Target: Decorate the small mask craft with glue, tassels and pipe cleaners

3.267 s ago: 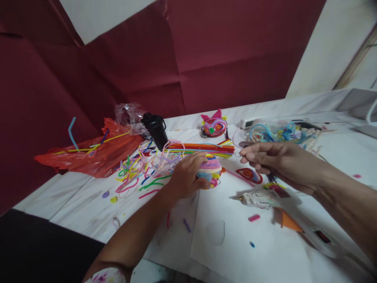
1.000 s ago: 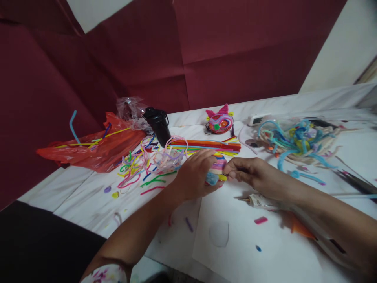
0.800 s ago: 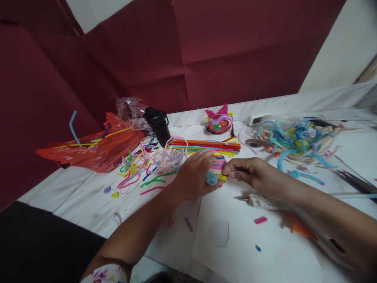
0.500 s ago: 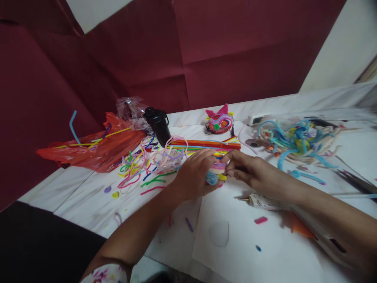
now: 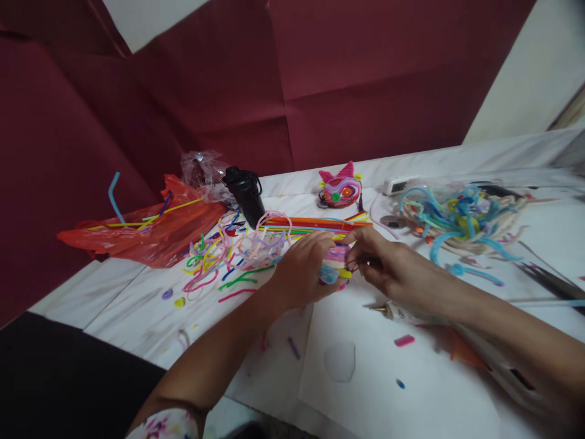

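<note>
My left hand [image 5: 305, 268] is wrapped round a small pipe-cleaner craft piece [image 5: 338, 256] in pink, white, light blue and yellow. Its fingers cover the left part of the piece. At the right edge, my right hand [image 5: 377, 259] is closed in a pinch, with a thin dark cord [image 5: 350, 266] at its fingertips. Just below the right wrist lies a white glue gun [image 5: 397, 311], its metal nozzle pointing left. Both hands are over the upper edge of a white sheet of paper [image 5: 365, 402].
Behind the hands lie a bundle of colored pipe cleaners [image 5: 320, 224] and a decorated pink-eared mask [image 5: 340, 190]. A black bottle [image 5: 245, 195] and red plastic bag [image 5: 150, 231] stand to the left. Blue pipe cleaners [image 5: 466, 213] are heaped at right, near dark scissors [image 5: 553, 280].
My right fingers have shifted slightly at the craft piece's right edge, and more of its pink band shows. My left hand keeps its hold almost unmoved.
</note>
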